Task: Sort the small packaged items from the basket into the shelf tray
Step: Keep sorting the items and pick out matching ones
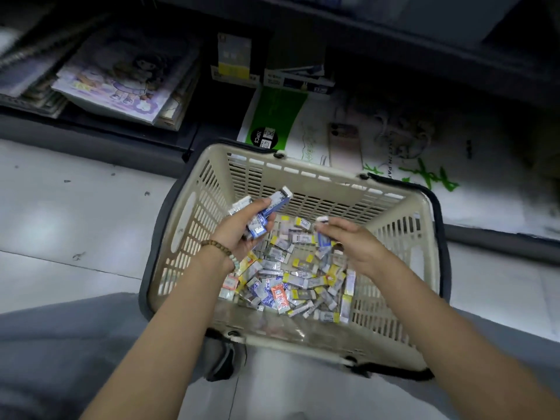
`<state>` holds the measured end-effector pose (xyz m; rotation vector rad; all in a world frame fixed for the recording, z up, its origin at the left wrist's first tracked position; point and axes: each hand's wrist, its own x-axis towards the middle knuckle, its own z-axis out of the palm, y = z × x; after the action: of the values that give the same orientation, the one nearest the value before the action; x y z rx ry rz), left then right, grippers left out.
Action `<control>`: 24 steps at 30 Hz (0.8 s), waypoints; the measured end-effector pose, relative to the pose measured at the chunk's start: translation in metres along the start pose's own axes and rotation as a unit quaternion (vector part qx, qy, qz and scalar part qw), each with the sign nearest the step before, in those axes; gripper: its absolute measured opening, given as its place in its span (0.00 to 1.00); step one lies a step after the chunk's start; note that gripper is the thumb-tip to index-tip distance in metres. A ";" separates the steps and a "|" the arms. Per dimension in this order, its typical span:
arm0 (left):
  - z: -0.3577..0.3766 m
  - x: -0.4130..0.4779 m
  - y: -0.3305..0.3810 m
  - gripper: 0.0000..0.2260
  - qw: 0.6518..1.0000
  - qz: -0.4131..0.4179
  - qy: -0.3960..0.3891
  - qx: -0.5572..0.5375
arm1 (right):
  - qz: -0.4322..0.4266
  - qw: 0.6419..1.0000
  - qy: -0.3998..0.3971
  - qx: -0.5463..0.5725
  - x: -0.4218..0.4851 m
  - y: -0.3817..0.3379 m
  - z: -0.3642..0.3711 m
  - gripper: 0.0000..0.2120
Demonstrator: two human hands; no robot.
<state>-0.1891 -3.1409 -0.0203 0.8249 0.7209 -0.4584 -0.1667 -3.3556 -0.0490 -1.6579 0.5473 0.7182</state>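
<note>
Pale floor tiles (60, 237) fill the left of the frame, with stacked notebooks (121, 83) on a low shelf at upper left. At centre sits the cream basket (303, 172), loose packets (291, 280) covering its bottom. Over its left side the left hand (239, 228) grips a bundle of blue-and-white packets (272, 207); further right, the right hand (354, 241) pinches one small packet (321, 219).

pale tiled floor (75, 225), dark low shelf (91, 128)

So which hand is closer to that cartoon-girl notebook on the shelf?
Left. The left hand, gripping several packets, is over the left side of the basket, nearer the notebook; the right hand, pinching one packet, is further right.
</note>
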 end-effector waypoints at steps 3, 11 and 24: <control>0.026 -0.020 0.007 0.07 0.999 0.031 -0.029 -0.010 | -0.080 0.989 -0.023 0.120 -0.046 -0.044 -0.002 0.10; 0.088 -0.088 0.045 0.08 0.982 0.183 -0.044 0.021 | -0.235 0.952 -0.058 0.190 -0.133 -0.129 0.015 0.09; 0.134 -0.129 0.105 0.19 0.965 0.143 -0.096 0.200 | -0.246 0.951 -0.099 0.160 -0.181 -0.197 -0.018 0.10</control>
<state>-0.1573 -3.1715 0.1890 1.2262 0.3230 -0.4210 -0.1532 -3.3387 0.2184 -1.3223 0.0852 0.3944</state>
